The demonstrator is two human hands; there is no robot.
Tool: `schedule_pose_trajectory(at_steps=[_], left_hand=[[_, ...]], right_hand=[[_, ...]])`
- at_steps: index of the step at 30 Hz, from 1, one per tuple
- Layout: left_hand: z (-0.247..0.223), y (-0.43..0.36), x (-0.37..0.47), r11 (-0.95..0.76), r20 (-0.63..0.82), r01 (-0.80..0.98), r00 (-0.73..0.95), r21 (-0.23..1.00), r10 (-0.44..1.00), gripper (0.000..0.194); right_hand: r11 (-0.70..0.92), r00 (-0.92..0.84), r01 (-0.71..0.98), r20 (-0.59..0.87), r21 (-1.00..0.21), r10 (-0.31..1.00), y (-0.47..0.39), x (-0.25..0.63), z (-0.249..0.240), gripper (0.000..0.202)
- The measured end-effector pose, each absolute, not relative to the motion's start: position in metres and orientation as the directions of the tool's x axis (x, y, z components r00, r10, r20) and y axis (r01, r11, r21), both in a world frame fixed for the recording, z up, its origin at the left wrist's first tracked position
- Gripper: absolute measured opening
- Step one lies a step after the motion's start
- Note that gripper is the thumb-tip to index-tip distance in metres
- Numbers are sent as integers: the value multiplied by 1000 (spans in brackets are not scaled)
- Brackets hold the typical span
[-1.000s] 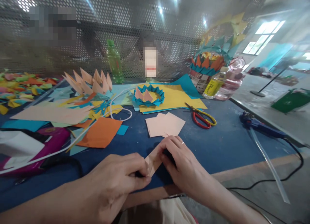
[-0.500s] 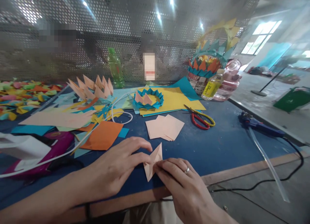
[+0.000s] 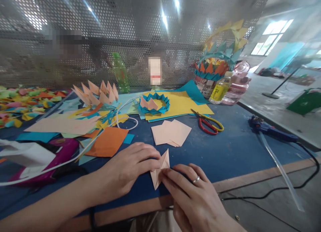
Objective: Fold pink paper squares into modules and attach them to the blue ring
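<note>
A pale pink folded paper (image 3: 157,178), diamond-shaped with creases, lies near the front edge of the table. My left hand (image 3: 132,168) grips its left side, fingers bent and pressed together. On the right side, my right hand (image 3: 193,188), wearing a ring, pinches the paper with thumb and forefinger while the other fingers are slightly spread. Just beyond the hands, several pink paper squares (image 3: 173,133) overlap in a small stack. Farther back sits a blue paper ring (image 3: 164,108) of pointed pieces, with a few pink points set inside its left part.
Red-and-yellow-handled scissors (image 3: 209,126) lie right of the squares. A glue gun (image 3: 273,130) with a clear stick rests at the right edge. Orange paper (image 3: 107,141), a white cable and a purple device (image 3: 60,150) occupy the left. Bottles (image 3: 219,91) stand behind.
My left fingers have come down closer onto the folded paper, covering more of its left side. My right hand's fingers have spread slightly. The view has shifted a little.
</note>
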State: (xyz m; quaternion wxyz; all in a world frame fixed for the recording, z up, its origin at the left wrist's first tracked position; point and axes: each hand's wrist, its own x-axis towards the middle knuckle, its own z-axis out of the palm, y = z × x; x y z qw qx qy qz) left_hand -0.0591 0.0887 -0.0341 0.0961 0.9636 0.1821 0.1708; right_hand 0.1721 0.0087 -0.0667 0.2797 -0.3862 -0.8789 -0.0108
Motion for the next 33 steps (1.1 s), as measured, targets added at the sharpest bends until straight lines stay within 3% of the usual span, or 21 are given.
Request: schedule_pose_trajectory(at_steps=[5,18,22,26,30,33], left_hand=[[-36,92,-59,-949,257,296,914,111,315,38],[-35,89,-60,-921,283,273,893,277,350,39],[-35,93,-61,-939,264,285,907,192,329,47],[-39,95,-61,-967,277,244,926,78,256,39],[-44,92,-60,-958,318,254,905,129,283,28],[-44,91,-61,-953,325,252,899,169,295,31]], right_hand=[[707,-562,688,496,-165,662,10,173,-66,43],[659,-533,743,490,-120,690,8,174,-59,40],[647,-514,747,484,-152,708,7,176,-62,39],[640,-509,753,482,-152,713,4,175,-65,41],[648,-518,748,485,-144,705,4,175,-65,44],[650,-514,745,492,-150,703,6,174,-64,45]])
